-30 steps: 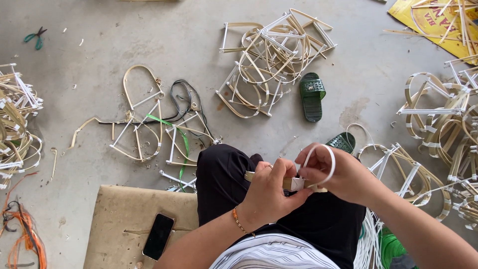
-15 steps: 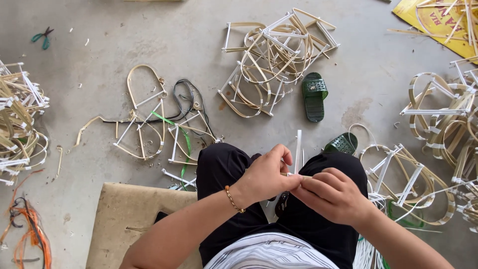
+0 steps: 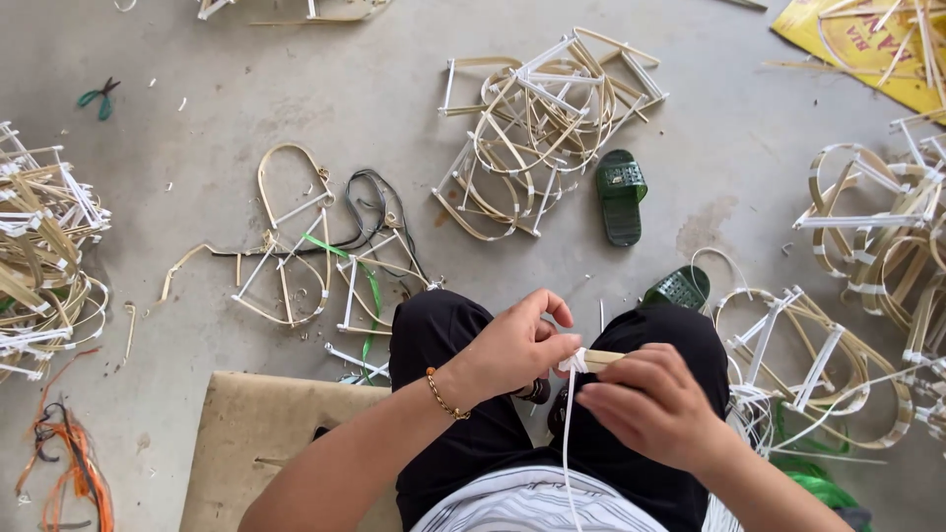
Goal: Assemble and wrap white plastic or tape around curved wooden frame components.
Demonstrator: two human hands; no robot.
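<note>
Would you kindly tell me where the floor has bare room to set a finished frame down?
Bare concrete lies between the green pliers and the central frame pile, and right of the green slipper. Both side edges are crowded with frame stacks.

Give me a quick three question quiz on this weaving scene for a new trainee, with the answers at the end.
1. True or false: both hands meet at a pale strip wrapped with white strapping.
2. Which colour are the two sandals on the floor? A) red B) green C) blue
3. Fill in: the small green-handled cutters lie at the upper ____ of the view.

Key
1. True: the left hand and right hand pinch the pale strip, and the white strapping trails down from it.
2. B: one sandal lies whole, the other sandal is partly behind a knee.
3. Left: the cutters lie on the concrete floor.
</note>
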